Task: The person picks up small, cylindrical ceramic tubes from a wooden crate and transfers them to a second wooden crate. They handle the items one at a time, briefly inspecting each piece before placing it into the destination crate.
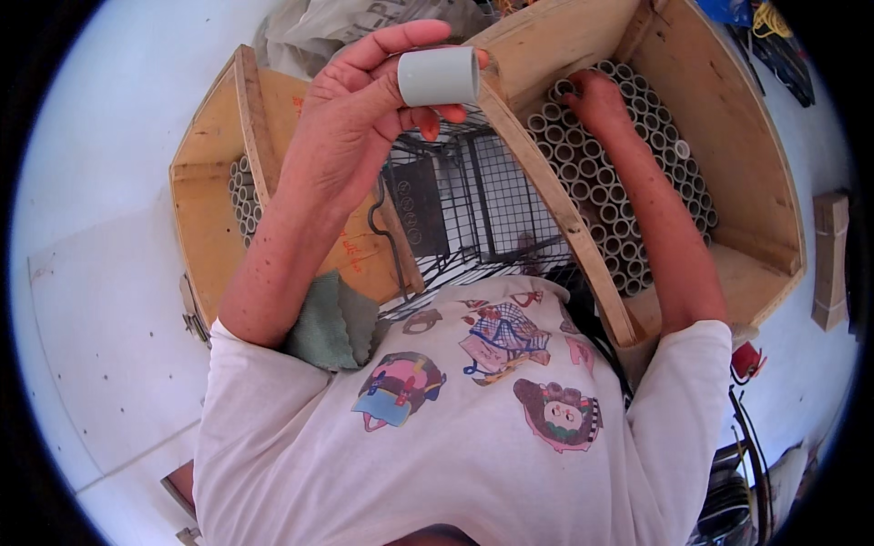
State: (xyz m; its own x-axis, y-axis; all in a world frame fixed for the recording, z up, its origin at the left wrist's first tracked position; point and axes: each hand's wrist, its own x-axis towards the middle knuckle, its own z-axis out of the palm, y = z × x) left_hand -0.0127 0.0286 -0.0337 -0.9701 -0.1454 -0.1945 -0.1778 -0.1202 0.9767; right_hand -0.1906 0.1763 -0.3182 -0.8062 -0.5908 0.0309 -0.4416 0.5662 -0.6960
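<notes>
A short grey plastic pipe coupling point(437, 76) is held sideways between the thumb and fingers of my left hand point(372, 102), raised above the gap between two wooden boxes. My right hand point(601, 102) reaches into the right wooden box point(724, 95), its fingertips at the rim of a grey coupling point(564, 89); whether they grip it I cannot tell. Upright couplings point(604, 194) stand packed in rows in that box, and one with a whiter rim point(681, 149) is among them. The left wooden box point(205, 198) holds several more couplings point(244, 194), partly hidden by a board.
A black wire basket point(505, 191) lies between the boxes. A green cloth point(331, 324) hangs near my left elbow. Behind the boxes is a plastic sack point(307, 34). A cardboard piece point(829, 259) and black and yellow cords point(771, 24) are at the right.
</notes>
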